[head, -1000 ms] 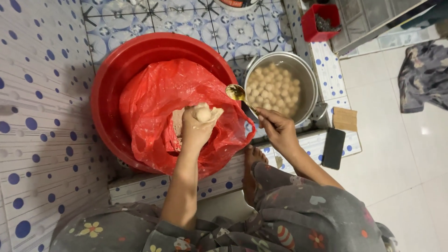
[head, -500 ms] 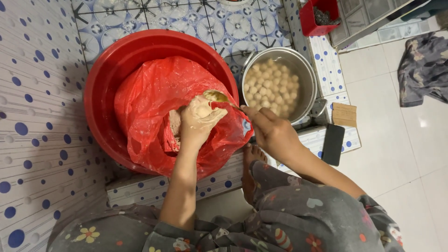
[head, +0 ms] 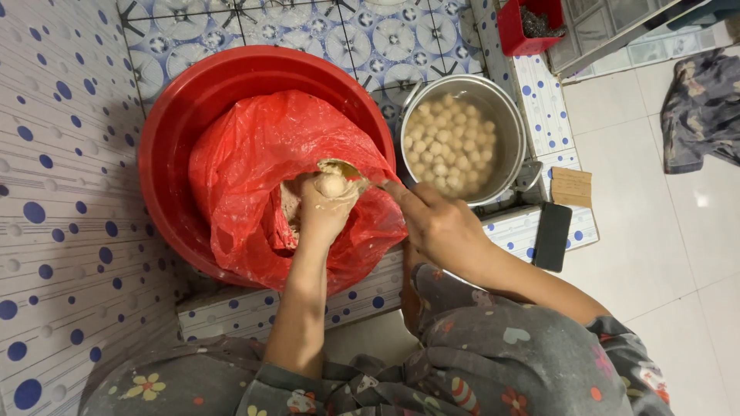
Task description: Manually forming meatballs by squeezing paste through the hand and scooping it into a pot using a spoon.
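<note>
- Paste ball (head: 332, 185) sits on top of the left hand (head: 324, 212), squeezed up out of the fist, round and pale.
- The left hand is closed tight around a lump of the soft paste, and it is smeared with the stuff.
- That hand is over the open red bag (head: 254, 162), which lies inside the big red tub (head: 166, 139).
- More of the pale paste (head: 289, 204) shows in the bag, just beside the left hand.
- The right hand (head: 439, 227) is closed around the handle of a spoon (head: 343, 168).
- The bowl of the spoon touches the top of the ball, on the far side of it from the person.
- The right hand is to the right of the ball, near it, with the spoon reaching across.
- A metal pot (head: 518, 139) stands just beside the tub, on the right.
- Many small pale balls (head: 451, 146) float in water in the pot.
- A dark phone (head: 553, 236) lies on the dotted tile ledge (head: 370, 296), near the right arm.
- A small brown card (head: 571, 186) lies just beside the phone.
- A red box (head: 512, 31) stands further away, past the pot.
</note>
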